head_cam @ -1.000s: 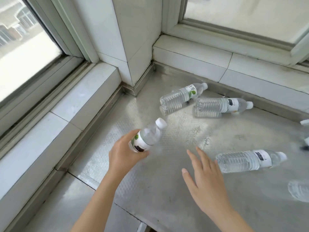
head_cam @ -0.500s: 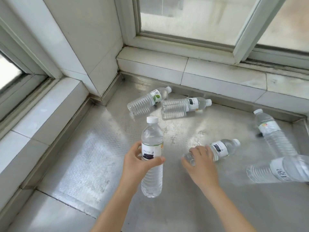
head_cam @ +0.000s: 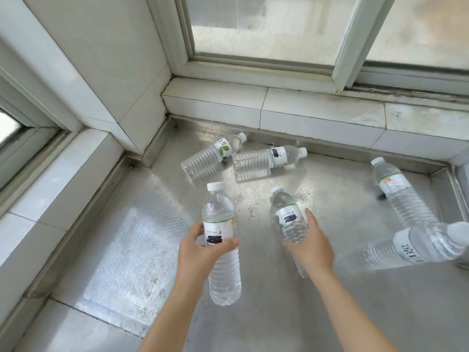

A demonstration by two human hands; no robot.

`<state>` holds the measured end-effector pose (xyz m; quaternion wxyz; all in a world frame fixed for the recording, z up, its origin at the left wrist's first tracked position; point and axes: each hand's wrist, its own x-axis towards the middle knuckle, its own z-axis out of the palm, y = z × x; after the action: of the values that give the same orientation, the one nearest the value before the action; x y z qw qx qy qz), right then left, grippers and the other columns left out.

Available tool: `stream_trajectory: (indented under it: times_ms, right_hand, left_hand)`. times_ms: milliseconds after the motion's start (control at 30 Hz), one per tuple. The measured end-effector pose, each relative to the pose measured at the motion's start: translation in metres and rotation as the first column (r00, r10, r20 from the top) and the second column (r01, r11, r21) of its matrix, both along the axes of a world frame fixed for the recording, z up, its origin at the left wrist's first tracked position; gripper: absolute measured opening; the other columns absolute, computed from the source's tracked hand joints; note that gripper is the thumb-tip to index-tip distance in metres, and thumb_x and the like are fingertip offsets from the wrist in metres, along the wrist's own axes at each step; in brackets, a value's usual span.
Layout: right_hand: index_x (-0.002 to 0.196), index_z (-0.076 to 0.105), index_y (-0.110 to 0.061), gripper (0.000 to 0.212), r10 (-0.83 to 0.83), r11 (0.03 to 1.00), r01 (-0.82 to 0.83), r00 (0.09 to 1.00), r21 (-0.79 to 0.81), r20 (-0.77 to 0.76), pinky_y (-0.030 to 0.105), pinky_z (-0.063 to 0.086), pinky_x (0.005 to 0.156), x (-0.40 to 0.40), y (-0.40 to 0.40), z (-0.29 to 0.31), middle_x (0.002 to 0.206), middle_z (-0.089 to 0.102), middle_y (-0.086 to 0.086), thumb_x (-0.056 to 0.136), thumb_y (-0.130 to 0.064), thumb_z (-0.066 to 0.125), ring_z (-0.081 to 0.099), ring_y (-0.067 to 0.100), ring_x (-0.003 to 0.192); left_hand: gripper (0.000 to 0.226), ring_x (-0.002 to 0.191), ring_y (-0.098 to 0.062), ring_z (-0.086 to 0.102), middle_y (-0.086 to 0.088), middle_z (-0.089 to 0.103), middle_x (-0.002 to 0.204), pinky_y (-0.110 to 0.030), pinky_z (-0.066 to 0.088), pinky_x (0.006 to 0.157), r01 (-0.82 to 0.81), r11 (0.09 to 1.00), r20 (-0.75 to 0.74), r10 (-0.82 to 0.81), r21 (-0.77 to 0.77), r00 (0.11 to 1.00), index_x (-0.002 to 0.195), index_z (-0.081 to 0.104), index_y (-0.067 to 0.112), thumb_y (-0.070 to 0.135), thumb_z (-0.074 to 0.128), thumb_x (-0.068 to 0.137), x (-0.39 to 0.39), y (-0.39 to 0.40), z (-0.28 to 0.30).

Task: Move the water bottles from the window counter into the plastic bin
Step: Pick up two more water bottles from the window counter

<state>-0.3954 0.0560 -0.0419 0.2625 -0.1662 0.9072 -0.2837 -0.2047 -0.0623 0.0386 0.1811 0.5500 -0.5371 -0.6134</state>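
Observation:
My left hand (head_cam: 200, 252) grips a clear water bottle (head_cam: 219, 217) by its white label and holds it upright above the steel counter (head_cam: 132, 250). My right hand (head_cam: 311, 250) is shut on a second water bottle (head_cam: 288, 214), lifted with its cap pointing away. Two bottles lie side by side near the back corner, one with a green leaf label (head_cam: 213, 154) and one with a plain white label (head_cam: 266, 160). At the right, one bottle (head_cam: 398, 190) lies lengthwise and another (head_cam: 416, 246) lies across at the frame's edge. No plastic bin is in view.
White tiled ledges (head_cam: 291, 107) run along the back and the left of the counter under the window frames (head_cam: 342, 59). A tiled pillar (head_cam: 101, 59) fills the back-left corner. The counter's right end has a raised steel rim (head_cam: 454, 184).
My left hand has brought its bottle upright. My right hand closed on the bottle that lay in the middle and lifted it off the counter. The view has swung to the right.

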Motion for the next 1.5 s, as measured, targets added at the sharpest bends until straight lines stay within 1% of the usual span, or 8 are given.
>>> stream_trajectory:
  times_ms: [167, 300, 467, 767, 900, 1200, 1400, 1500]
  right_hand:
    - [0.133, 0.04, -0.042, 0.092, -0.1, 0.986, 0.119, 0.982, -0.117, 0.158, 0.036, 0.053, 0.072, -0.006, 0.005, 0.011, 0.102, 0.069, -0.006, 0.055, -0.018, 0.081, 0.066, 0.017, 0.079]
    - [0.123, 0.042, -0.054, 0.094, -0.091, 0.946, 0.162, 0.964, -0.28, 0.252, 0.046, 0.056, 0.079, 0.003, 0.016, 0.022, 0.101, 0.069, -0.007, 0.05, -0.015, 0.085, 0.069, 0.015, 0.081]
    - [0.126, 0.048, -0.045, 0.091, -0.036, 0.858, 0.187, 0.951, -0.478, 0.307, 0.039, 0.056, 0.078, 0.013, 0.027, 0.055, 0.108, 0.067, -0.004, 0.055, -0.003, 0.087, 0.067, 0.015, 0.092]
    - [0.127, 0.052, -0.041, 0.088, 0.038, 0.762, 0.046, 0.993, -0.646, 0.115, 0.012, 0.05, 0.069, 0.042, 0.061, 0.13, 0.11, 0.066, -0.007, 0.056, -0.005, 0.088, 0.066, 0.003, 0.09]
    - [0.122, 0.053, -0.045, 0.086, -0.014, 0.715, 0.07, 0.996, -0.696, 0.087, 0.014, 0.051, 0.067, 0.064, 0.084, 0.154, 0.11, 0.066, -0.007, 0.057, 0.0, 0.087, 0.066, 0.004, 0.09]
    - [0.114, 0.054, -0.051, 0.084, -0.141, 0.637, 0.109, 0.99, -0.763, 0.023, 0.025, 0.052, 0.071, 0.147, 0.141, 0.186, 0.104, 0.069, -0.006, 0.057, 0.002, 0.086, 0.068, 0.005, 0.087]
    - [0.116, 0.055, -0.052, 0.084, -0.244, 0.628, 0.138, 0.97, -0.766, -0.025, 0.043, 0.052, 0.09, 0.21, 0.197, 0.198, 0.107, 0.069, -0.011, 0.051, -0.012, 0.089, 0.065, 0.006, 0.099]
    - [0.116, 0.055, -0.052, 0.084, -0.311, 0.625, 0.162, 0.949, -0.764, -0.053, 0.034, 0.051, 0.086, 0.234, 0.23, 0.203, 0.11, 0.067, -0.012, 0.05, -0.013, 0.09, 0.062, 0.009, 0.102]
  left_hand:
    - [0.062, 0.072, 0.006, 0.069, 0.011, 0.069, 0.105, -0.023, 0.048, 0.068, -0.042, 0.999, -0.06, 0.04, -0.028, 0.997, 0.111, 0.062, 0.036, 0.01, 0.092, 0.063, 0.0, 0.006, 0.007]
    - [0.071, 0.074, 0.008, 0.068, 0.013, 0.068, 0.11, -0.023, 0.047, 0.069, -0.048, 0.998, -0.084, 0.045, -0.044, 0.995, 0.123, 0.059, 0.033, 0.011, 0.091, 0.063, -0.001, 0.013, 0.015]
    - [0.07, 0.073, 0.005, 0.069, 0.014, 0.069, 0.106, -0.022, 0.047, 0.066, -0.007, 0.997, -0.119, -0.003, -0.078, 0.993, 0.116, 0.059, 0.042, 0.009, 0.091, 0.063, -0.004, 0.022, 0.028]
    - [0.074, 0.075, -0.006, 0.074, 0.008, 0.073, 0.108, -0.012, 0.052, 0.056, 0.093, 0.986, -0.252, -0.126, -0.139, 0.959, 0.119, 0.063, 0.036, 0.007, 0.092, 0.058, -0.008, 0.048, 0.06]
    - [0.082, 0.081, -0.011, 0.075, 0.008, 0.072, 0.113, -0.016, 0.053, 0.061, 0.124, 0.975, -0.3, -0.176, -0.185, 0.937, 0.124, 0.062, 0.037, 0.019, 0.089, 0.049, 0.004, 0.063, 0.076]
    - [0.074, 0.081, -0.017, 0.076, 0.001, 0.073, 0.109, -0.021, 0.055, 0.063, 0.236, 0.93, -0.359, -0.331, -0.283, 0.872, 0.118, 0.066, 0.035, 0.011, 0.093, 0.054, 0.073, 0.103, 0.103]
    - [0.07, 0.079, -0.017, 0.076, 0.001, 0.073, 0.108, -0.017, 0.055, 0.061, 0.314, 0.887, -0.394, -0.436, -0.338, 0.809, 0.118, 0.066, 0.031, 0.01, 0.093, 0.056, 0.117, 0.144, 0.119]
    - [0.07, 0.081, -0.019, 0.076, 0.002, 0.073, 0.108, -0.025, 0.057, 0.063, 0.353, 0.873, -0.404, -0.472, -0.336, 0.783, 0.115, 0.068, 0.035, 0.017, 0.09, 0.051, 0.127, 0.168, 0.123]
